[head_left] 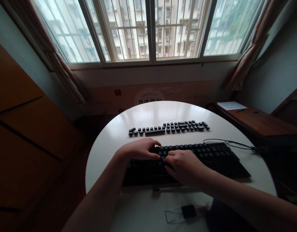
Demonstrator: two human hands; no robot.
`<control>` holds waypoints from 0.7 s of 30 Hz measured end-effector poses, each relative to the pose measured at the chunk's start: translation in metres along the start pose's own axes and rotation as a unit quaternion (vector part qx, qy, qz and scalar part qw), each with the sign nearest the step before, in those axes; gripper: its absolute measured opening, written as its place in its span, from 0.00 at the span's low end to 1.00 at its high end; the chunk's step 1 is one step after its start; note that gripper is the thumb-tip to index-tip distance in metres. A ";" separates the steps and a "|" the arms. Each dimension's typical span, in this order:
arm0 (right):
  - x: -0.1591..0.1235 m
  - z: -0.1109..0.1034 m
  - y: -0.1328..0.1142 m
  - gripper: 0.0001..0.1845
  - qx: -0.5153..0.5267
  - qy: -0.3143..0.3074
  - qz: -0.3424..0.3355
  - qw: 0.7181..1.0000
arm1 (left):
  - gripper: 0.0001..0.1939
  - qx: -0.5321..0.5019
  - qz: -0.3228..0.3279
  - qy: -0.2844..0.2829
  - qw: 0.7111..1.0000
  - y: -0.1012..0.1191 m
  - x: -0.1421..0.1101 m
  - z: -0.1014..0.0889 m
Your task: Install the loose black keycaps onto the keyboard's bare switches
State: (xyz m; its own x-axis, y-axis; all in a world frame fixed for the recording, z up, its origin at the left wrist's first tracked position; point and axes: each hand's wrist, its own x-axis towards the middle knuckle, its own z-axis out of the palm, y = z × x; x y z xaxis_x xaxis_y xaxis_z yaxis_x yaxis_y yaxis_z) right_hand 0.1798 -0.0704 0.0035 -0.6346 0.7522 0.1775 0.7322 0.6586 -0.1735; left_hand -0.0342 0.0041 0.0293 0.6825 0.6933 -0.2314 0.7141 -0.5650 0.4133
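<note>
A black keyboard point(211, 167) lies on the white round table point(102, 151). My left hand point(140, 149) rests over its left half, thumb and forefinger stretched out and apart on the keys. Close beside it, my right hand point(182, 164) has its fingers bent and drawn together at the middle keys; what they hold, if anything, is hidden. Behind the keyboard, loose black keycaps point(172, 129) stand in rows, among them a long bar-shaped keycap point(154, 132). In front lies a small tool with a black square handle point(188, 211) and thin wire loops.
A coiled black cable point(237, 145) lies at the table's right. A small dark object point(156, 190) sits before the keyboard, too dim to name. A brown side table point(266, 124) bears a paper sheet point(232, 105). Orange cabinets point(29, 145) stand left, and a barred window point(152, 32) is ahead.
</note>
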 end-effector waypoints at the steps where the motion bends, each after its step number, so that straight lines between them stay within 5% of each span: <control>1: 0.000 -0.002 0.000 0.07 0.003 -0.010 0.006 1.000 | 0.31 0.006 0.006 0.004 1.000 0.002 0.000 0.002; 9: 0.001 -0.005 0.005 0.09 0.012 -0.014 0.028 0.999 | 0.38 0.028 0.026 0.021 0.999 0.010 0.003 0.012; 21: 0.002 -0.008 0.025 0.08 0.091 0.018 -0.006 0.996 | 0.35 -0.002 0.062 0.046 0.997 0.012 0.010 0.017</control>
State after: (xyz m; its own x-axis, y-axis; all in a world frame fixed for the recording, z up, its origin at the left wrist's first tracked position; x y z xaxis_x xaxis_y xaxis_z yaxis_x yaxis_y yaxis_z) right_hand 0.1987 -0.0530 0.0072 -0.6306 0.7458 0.2148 0.6663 0.6621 -0.3431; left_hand -0.0158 -0.0036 0.0169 0.7487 0.6559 -0.0961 0.6236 -0.6477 0.4378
